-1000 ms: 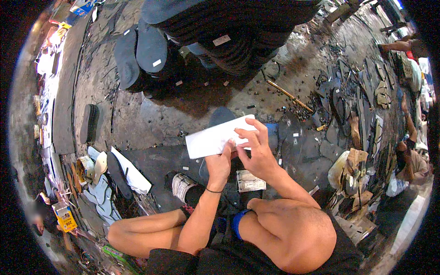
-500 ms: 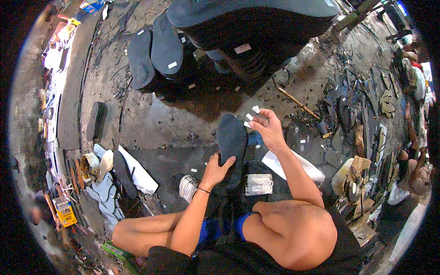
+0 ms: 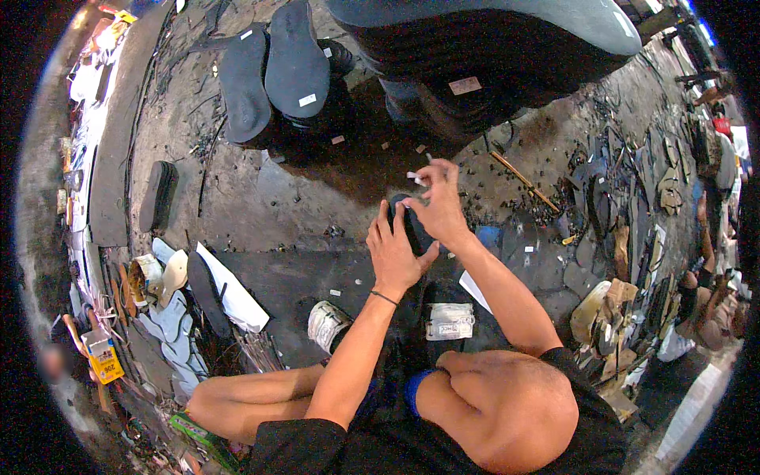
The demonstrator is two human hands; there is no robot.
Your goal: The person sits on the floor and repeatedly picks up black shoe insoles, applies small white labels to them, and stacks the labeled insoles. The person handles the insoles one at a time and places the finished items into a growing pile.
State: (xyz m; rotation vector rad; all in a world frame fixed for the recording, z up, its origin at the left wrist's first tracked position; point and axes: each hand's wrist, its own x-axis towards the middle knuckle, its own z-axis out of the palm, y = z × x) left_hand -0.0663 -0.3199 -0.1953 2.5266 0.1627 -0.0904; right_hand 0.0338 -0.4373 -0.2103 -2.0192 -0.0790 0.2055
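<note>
A dark, foam-like shoe sole (image 3: 414, 229) stands out in front of me between my legs, partly covered by both hands. My left hand (image 3: 393, 252) grips it, with the fingers stretched along its upper face and the thumb on its right side. At the sole's far end, my right hand (image 3: 440, 207) has thumb and forefinger pinched near the left fingertips. Small white labels (image 3: 415, 177) stick out from the raised fingers of the right hand, slightly blurred. What lies under the pinch is hidden.
A tall pile of soles (image 3: 475, 59) looms ahead, with labelled sole stacks (image 3: 298, 63) to its left. A smaller stack (image 3: 158, 194) sits farther left. A thin stick (image 3: 522, 180) and offcuts (image 3: 590, 206) litter the right side. Another person's arm (image 3: 703, 229) shows at far right.
My left hand has slid up the sole toward its far end, fingers now extended. My right hand has moved left onto that end, still carrying labels.
</note>
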